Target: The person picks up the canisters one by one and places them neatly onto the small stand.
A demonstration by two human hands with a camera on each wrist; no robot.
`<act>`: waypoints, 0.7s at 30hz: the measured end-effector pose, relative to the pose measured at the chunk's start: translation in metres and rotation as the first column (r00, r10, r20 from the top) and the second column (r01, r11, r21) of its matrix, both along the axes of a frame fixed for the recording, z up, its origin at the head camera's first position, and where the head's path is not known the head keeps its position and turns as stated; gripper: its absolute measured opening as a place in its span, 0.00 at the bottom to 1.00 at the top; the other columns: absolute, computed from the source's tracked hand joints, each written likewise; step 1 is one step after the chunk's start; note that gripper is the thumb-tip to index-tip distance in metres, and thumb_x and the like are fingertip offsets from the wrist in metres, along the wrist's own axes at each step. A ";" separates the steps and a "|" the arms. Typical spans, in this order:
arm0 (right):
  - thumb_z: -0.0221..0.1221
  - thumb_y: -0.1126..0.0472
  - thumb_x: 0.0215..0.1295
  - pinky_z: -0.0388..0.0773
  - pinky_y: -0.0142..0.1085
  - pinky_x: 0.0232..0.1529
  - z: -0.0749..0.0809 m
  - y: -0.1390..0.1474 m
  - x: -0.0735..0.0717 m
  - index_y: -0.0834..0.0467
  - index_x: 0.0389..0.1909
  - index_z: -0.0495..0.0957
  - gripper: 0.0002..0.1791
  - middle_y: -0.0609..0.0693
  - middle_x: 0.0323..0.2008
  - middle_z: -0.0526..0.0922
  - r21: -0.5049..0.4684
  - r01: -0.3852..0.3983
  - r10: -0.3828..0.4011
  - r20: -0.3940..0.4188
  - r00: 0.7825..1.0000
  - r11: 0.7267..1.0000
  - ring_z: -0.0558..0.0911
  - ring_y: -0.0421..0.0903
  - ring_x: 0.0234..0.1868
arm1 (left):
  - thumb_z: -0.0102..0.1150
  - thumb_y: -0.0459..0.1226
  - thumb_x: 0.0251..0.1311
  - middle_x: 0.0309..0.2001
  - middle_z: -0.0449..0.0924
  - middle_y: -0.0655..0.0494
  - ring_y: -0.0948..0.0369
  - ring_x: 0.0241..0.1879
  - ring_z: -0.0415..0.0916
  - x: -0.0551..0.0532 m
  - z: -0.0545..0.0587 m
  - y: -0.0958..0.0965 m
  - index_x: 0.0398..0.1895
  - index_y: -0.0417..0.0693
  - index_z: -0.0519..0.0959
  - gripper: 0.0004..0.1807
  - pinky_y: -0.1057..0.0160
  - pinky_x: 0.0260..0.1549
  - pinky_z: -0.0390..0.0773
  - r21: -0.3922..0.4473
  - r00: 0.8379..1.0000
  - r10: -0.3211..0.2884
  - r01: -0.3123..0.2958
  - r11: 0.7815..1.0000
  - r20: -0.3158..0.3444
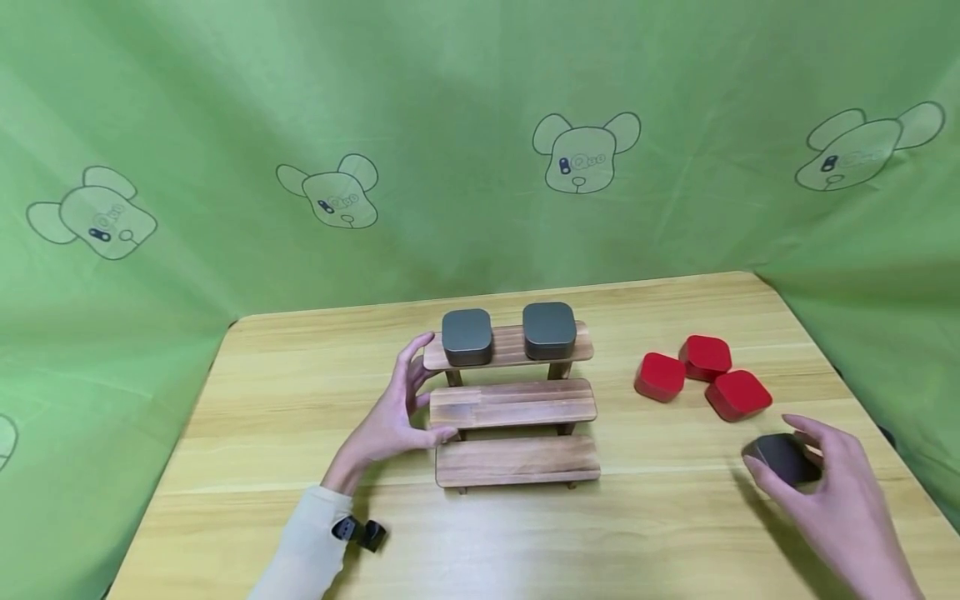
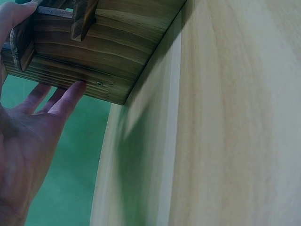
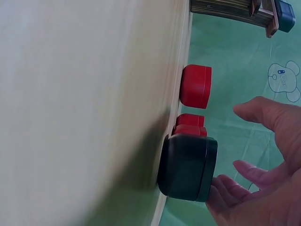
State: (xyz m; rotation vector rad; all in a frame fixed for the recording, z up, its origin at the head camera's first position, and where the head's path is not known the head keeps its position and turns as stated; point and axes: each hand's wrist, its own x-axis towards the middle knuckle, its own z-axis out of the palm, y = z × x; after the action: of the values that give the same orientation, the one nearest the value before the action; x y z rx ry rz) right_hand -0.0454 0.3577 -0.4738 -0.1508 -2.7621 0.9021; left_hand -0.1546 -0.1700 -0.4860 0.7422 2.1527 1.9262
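A wooden three-step display rack (image 1: 517, 460) stands mid-table. Two dark grey rounded-square lidded boxes, one on the left (image 1: 467, 335) and one on the right (image 1: 550, 329), sit on its top step. My left hand (image 1: 396, 421) holds the rack's left side, thumb at the front and fingers toward the back. In the left wrist view its fingertips (image 2: 75, 89) rest against the rack's wood. A third dark grey box (image 3: 186, 167) lies on the table at the right. My right hand (image 1: 840, 483) spreads around it, fingertips at its edge, thumb held apart in the right wrist view.
Three red rounded-square boxes, at the left (image 1: 660, 377), back (image 1: 706, 357) and front (image 1: 738, 394), are grouped between the rack and my right hand. A green printed cloth (image 1: 465, 242) surrounds the wooden table (image 1: 300, 375) at the back and sides.
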 end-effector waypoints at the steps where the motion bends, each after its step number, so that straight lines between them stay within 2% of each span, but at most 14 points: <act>1: 0.77 0.60 0.63 0.59 0.34 0.43 0.000 0.001 0.000 0.71 0.75 0.67 0.44 0.77 0.64 0.70 0.002 0.000 0.000 0.000 1.000 1.000 0.67 0.73 0.62 | 0.83 0.31 0.48 0.87 0.48 0.45 0.39 0.80 0.57 0.000 0.000 0.000 0.89 0.72 0.41 0.73 0.28 0.74 0.60 -0.003 1.000 0.001 -0.001 1.000 0.000; 8: 0.77 0.64 0.61 0.62 0.46 0.45 -0.005 0.008 0.000 0.74 0.74 0.66 0.45 0.78 0.62 0.69 0.032 0.002 -0.002 0.011 1.000 0.999 0.66 0.75 0.61 | 0.84 0.31 0.48 0.87 0.46 0.46 0.40 0.81 0.57 0.000 0.000 -0.001 0.89 0.73 0.42 0.73 0.29 0.74 0.60 -0.023 1.000 0.010 -0.010 1.000 0.009; 10: 0.76 0.64 0.61 0.64 0.49 0.43 -0.005 0.010 -0.001 0.76 0.74 0.65 0.45 0.79 0.61 0.68 0.056 0.004 -0.006 0.039 0.999 0.998 0.66 0.76 0.60 | 0.83 0.31 0.48 0.87 0.46 0.45 0.39 0.81 0.56 0.000 0.000 -0.001 0.89 0.71 0.41 0.73 0.28 0.74 0.60 -0.021 1.000 0.010 -0.010 1.000 0.008; 15: 0.75 0.61 0.65 0.69 0.51 0.38 -0.006 0.016 -0.004 0.80 0.74 0.59 0.48 0.82 0.60 0.66 0.101 0.004 -0.017 0.129 0.992 0.995 0.66 0.77 0.56 | 0.84 0.33 0.48 0.87 0.44 0.44 0.38 0.81 0.56 0.000 -0.001 0.000 0.90 0.65 0.40 0.73 0.27 0.74 0.59 -0.018 1.000 0.008 -0.008 1.000 0.003; 21: 0.74 0.53 0.69 0.74 0.58 0.38 -0.004 0.018 -0.007 0.82 0.73 0.58 0.50 0.83 0.60 0.66 0.111 0.022 -0.043 0.195 0.980 0.994 0.68 0.76 0.54 | 0.84 0.33 0.48 0.87 0.44 0.45 0.40 0.81 0.56 0.000 0.000 0.000 0.90 0.68 0.41 0.74 0.28 0.74 0.59 -0.016 1.000 0.008 -0.008 1.000 0.009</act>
State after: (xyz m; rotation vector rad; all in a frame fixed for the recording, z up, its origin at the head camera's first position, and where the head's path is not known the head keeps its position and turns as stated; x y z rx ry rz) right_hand -0.0522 0.3754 -0.4778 -0.2797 -2.9735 0.7639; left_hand -0.1548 -0.1702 -0.4863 0.7215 2.1668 1.9097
